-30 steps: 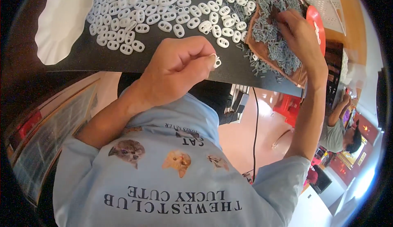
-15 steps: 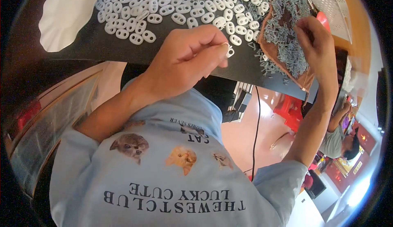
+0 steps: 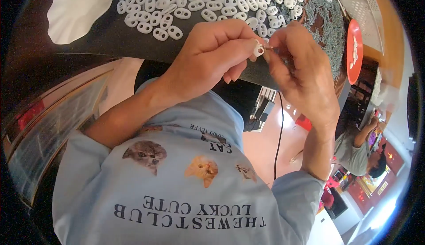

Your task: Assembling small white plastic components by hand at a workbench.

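My left hand (image 3: 214, 52) is closed, pinching a small white oval plastic cord lock (image 3: 259, 50) between thumb and forefinger, one of its holes showing. Right beside it, the fingers of my right hand (image 3: 303, 70) pinch a tiny thin spring (image 3: 269, 48), its end at the cord lock's edge; whether it has entered cannot be seen. Many white two-hole cord locks (image 3: 195, 6) lie spread over the dark table (image 3: 110, 37) beyond my hands. A heap of small grey springs (image 3: 325, 24) lies on the right, partly behind my right hand.
A white wavy-edged dish (image 3: 75, 13) stands at the far left. On the right are a red plate (image 3: 353, 55) with a few white pieces and a white perforated basket (image 3: 361, 1). Another person (image 3: 358, 152) sits farther right. A black cable (image 3: 279, 143) hangs below the table's edge.
My right hand has moved left from above the spring heap to my left hand, bringing a spring against the cord lock. The view has shifted slightly, showing more of the red plate.
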### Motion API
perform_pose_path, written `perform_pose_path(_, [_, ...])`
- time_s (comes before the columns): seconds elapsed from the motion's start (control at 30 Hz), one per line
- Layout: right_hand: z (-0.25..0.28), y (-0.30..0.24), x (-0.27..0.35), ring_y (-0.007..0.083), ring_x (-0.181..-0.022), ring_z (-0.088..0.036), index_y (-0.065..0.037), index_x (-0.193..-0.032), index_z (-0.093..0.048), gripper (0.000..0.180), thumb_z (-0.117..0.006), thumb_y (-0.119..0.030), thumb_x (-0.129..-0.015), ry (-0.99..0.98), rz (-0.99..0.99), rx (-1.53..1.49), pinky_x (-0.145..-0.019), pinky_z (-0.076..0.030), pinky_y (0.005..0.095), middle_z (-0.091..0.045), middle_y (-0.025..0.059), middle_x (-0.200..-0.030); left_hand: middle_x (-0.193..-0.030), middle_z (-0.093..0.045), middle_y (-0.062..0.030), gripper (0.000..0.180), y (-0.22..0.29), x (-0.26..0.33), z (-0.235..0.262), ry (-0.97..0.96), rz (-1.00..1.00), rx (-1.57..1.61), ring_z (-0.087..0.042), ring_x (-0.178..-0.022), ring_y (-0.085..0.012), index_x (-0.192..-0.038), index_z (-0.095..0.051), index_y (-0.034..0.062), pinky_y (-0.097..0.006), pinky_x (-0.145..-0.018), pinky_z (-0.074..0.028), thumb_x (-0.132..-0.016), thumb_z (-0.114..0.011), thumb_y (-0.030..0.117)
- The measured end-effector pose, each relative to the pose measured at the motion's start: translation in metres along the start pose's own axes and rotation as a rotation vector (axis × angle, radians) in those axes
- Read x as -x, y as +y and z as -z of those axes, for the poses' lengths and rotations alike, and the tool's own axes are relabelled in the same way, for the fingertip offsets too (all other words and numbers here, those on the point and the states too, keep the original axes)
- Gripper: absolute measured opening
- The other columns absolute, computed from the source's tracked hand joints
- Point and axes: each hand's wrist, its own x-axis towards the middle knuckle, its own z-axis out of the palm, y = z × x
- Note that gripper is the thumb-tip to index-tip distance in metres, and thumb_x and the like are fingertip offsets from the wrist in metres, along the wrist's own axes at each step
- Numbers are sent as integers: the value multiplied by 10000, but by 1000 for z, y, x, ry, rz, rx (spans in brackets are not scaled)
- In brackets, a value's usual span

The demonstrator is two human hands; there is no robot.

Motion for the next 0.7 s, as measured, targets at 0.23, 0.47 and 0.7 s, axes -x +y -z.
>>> perform_pose_path(0.23, [-8, 6, 3, 298, -623, -560, -38, -856, -585, 110, -619, 1, -758, 94, 124, 7, -528, -467, 385, -523, 116, -780, -592, -514, -13, 215, 4, 1, 3, -43, 32, -31, -450, -496, -57, -941, -610, -12, -199, -461, -356, -920, -481, 159])
perform_pose_path(0.47, [-2, 0, 6, 179, -572, -502, -3, -825, -583, 52, -598, 28, -787, 121, -42, -240, -510, -407, 276, -504, 76, -699, -622, -528, -12, 206, 3, 1, 3, -84, -4, -14, -452, -521, -52, -936, -611, -5, -193, -484, -366, -921, -478, 152])
perform_pose_path(0.7, [1, -1, 6, 67, -634, -444, 9, -806, -555, 36, -584, 17, -825, 101, -188, -574, -565, -360, 205, -491, -1, -708, -727, -533, 14, 185, -5, 0, 5, -114, -148, -116, -434, -578, -36, -901, -586, 22, -182, -508, -346, -933, -468, 162])
